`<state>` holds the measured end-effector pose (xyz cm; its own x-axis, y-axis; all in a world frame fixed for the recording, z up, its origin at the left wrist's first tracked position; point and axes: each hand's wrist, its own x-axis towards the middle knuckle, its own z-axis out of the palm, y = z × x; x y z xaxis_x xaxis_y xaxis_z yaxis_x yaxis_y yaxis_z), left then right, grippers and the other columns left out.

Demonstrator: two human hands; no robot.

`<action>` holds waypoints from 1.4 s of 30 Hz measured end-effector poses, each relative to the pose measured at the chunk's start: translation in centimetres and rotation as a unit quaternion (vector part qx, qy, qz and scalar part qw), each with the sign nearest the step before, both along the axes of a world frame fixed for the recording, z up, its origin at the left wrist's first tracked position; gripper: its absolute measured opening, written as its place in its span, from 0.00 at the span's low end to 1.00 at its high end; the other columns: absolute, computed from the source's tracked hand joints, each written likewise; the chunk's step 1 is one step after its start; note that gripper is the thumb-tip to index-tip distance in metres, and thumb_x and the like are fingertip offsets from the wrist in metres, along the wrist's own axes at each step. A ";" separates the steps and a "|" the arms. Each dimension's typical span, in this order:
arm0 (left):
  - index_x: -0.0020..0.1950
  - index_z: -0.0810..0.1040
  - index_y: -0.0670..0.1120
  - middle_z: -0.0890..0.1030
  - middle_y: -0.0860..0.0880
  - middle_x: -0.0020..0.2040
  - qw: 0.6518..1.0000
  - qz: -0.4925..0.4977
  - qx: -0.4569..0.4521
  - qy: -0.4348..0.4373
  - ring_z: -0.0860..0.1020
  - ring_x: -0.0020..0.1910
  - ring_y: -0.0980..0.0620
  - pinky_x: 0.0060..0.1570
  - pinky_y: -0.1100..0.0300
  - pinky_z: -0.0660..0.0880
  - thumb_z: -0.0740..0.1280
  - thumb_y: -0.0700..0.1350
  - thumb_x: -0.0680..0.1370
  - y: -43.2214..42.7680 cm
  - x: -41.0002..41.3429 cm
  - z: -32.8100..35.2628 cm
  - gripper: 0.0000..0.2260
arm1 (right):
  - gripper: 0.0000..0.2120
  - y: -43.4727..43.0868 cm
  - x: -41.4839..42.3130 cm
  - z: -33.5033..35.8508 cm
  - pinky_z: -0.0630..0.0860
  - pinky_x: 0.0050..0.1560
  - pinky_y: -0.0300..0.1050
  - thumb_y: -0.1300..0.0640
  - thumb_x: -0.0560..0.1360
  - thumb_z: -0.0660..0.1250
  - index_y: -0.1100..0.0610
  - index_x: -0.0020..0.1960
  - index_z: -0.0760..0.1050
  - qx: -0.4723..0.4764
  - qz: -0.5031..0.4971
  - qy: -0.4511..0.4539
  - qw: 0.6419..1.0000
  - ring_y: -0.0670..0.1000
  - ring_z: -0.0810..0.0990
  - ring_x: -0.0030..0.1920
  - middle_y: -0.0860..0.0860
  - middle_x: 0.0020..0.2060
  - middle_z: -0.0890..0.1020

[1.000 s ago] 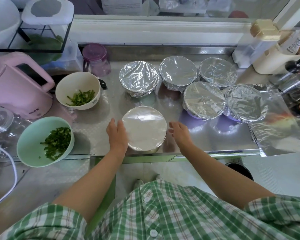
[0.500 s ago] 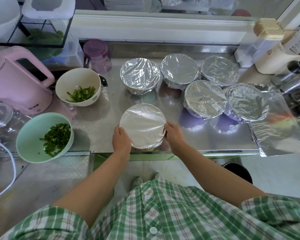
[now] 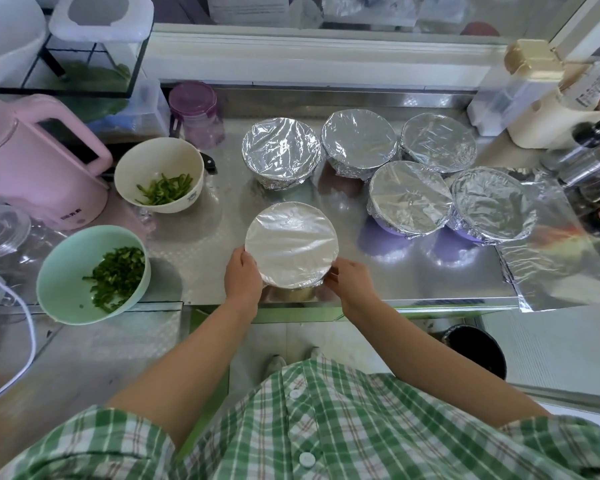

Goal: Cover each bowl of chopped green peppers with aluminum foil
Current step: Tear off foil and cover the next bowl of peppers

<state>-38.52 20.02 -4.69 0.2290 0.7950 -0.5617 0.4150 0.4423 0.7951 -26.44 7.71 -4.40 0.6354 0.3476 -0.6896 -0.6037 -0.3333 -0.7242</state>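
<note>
Foil-topped bowl (image 3: pixel 291 242), centre frame, near the counter (image 3: pixel 201 244) front edge. Your left hand (image 3: pixel 243 278) and right hand (image 3: pixel 352 284) curl round its rim, pinching foil (image 3: pixel 293 280). An uneven squeeze could tear it or tip the bowl (mint bowl (image 3: pixel 92 273), lower left, uncovered).

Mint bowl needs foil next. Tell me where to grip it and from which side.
Probably cup the mint bowl by its outer wall just under the flared rim, coming from the right: bare counter lies there, while the pink kettle and white cable crowd its left.
</note>
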 end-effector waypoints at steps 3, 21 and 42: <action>0.64 0.72 0.43 0.75 0.49 0.51 1.000 -0.013 0.009 -0.002 0.75 0.55 0.46 0.61 0.41 0.76 0.51 0.43 0.83 0.3 0.2 0.0 0.15 | 0.18 -0.1 0.0 0.5 0.76 0.59 0.58 0.70 0.76 0.52 0.58 0.41 0.78 0.000 -0.006 -0.014 1.000 0.54 0.77 0.41 0.57 0.40 0.79; 0.54 0.77 0.45 0.77 0.47 0.52 0.997 0.012 -0.048 -0.055 0.76 0.54 0.48 0.60 0.45 0.77 0.55 0.43 0.82 1.1 0.6 -0.1 0.11 | 0.15 0.1 1.5 1.4 0.78 0.44 0.44 0.70 0.78 0.54 0.59 0.44 0.77 0.074 0.018 -0.002 0.997 0.51 0.77 0.38 0.55 0.37 0.79; 0.56 0.76 0.47 0.77 0.46 0.60 0.986 -0.065 -0.112 -0.107 0.75 0.61 0.47 0.62 0.51 0.73 0.55 0.45 0.84 1.2 7.0 2.1 0.10 | 0.13 -0.3 6.6 0.3 0.70 0.41 0.40 0.69 0.76 0.57 0.56 0.43 0.75 0.087 -0.066 -0.031 0.994 0.48 0.71 0.37 0.51 0.36 0.75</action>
